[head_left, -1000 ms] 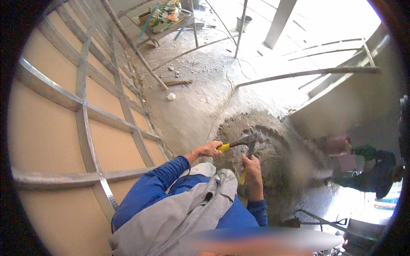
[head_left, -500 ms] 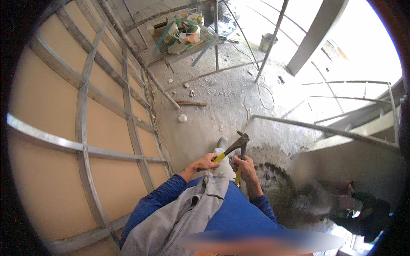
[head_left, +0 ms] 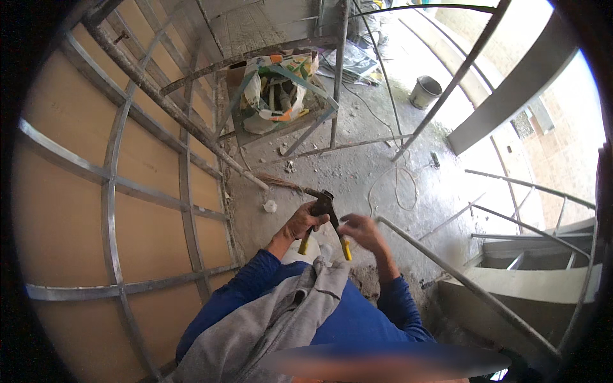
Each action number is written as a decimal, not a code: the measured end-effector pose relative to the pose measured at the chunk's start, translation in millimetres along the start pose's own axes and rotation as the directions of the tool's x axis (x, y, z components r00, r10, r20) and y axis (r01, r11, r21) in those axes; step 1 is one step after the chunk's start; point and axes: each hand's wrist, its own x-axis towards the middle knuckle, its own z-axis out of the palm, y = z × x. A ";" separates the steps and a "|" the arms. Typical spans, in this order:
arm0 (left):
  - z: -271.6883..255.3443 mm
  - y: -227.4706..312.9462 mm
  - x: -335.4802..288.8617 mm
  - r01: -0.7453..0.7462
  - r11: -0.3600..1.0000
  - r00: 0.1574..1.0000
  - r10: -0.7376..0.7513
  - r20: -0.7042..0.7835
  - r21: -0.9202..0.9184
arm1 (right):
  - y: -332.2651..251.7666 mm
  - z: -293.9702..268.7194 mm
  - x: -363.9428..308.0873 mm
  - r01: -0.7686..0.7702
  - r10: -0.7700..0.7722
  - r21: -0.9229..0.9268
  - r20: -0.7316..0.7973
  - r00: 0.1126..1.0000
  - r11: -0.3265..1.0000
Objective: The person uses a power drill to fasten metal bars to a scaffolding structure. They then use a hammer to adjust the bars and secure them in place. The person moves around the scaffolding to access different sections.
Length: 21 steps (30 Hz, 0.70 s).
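Observation:
In front of my body, my left hand grips a pliers-like tool near its head. The tool has a dark metal head and two handles with yellow ends, spread apart and pointing down toward me. A short dark nose seems to stick out from the head toward the left. My right hand is just right of the tool, off the handle. Its fingers are loosely bent and apart, and I see nothing in them. A grey jacket hangs over my blue top.
On the left stands a metal frame backed by tan board. Ahead are scaffold pipes and a platform carrying a rubbish-filled bag. A bucket, a cable, thin sticks and rubble lie around. A rail runs along the right.
My right hand has let go of the handle and moved right. The tool has turned, with its handles now toward me, and my left hand has shifted up to its head. The view has tilted forward.

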 end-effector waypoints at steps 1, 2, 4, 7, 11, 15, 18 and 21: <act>-7.8 7.8 11.2 0.067 0.992 0.996 -0.061 -0.062 0.105 | -2.5 -18.4 25.6 -0.024 0.008 -0.175 -0.096 0.995 0.984; -14.7 12.1 21.1 -0.009 0.984 0.995 0.026 -0.092 0.180 | -5.5 -37.4 51.3 -0.074 0.055 -0.114 -0.162 0.985 0.991; -29.8 17.1 41.3 -0.020 0.903 0.979 0.103 -0.173 0.429 | -15.9 -74.8 97.7 0.016 0.005 0.068 -0.291 0.957 0.998; -56.8 20.7 74.9 0.015 0.914 0.992 0.036 -0.119 0.404 | -51.0 -124.7 185.6 0.113 -0.028 0.181 -0.417 0.908 0.977; -74.9 21.7 114.9 -0.002 0.939 0.990 0.051 -0.132 0.343 | -112.2 -161.7 312.7 0.211 -0.071 0.224 -0.507 0.859 0.952; -84.9 39.3 144.8 0.078 0.908 0.990 -0.023 -0.137 0.412 | -152.8 -178.0 447.8 0.184 -0.119 0.192 -0.308 0.944 0.964; -93.7 54.7 158.7 0.097 0.855 0.988 -0.022 -0.151 0.509 | -161.8 -174.4 542.4 0.212 -0.204 0.007 -0.231 0.951 0.977; -108.8 63.6 164.4 0.072 0.767 0.993 0.002 -0.116 0.637 | -167.7 -168.9 608.4 0.097 -0.103 0.099 0.055 0.993 0.990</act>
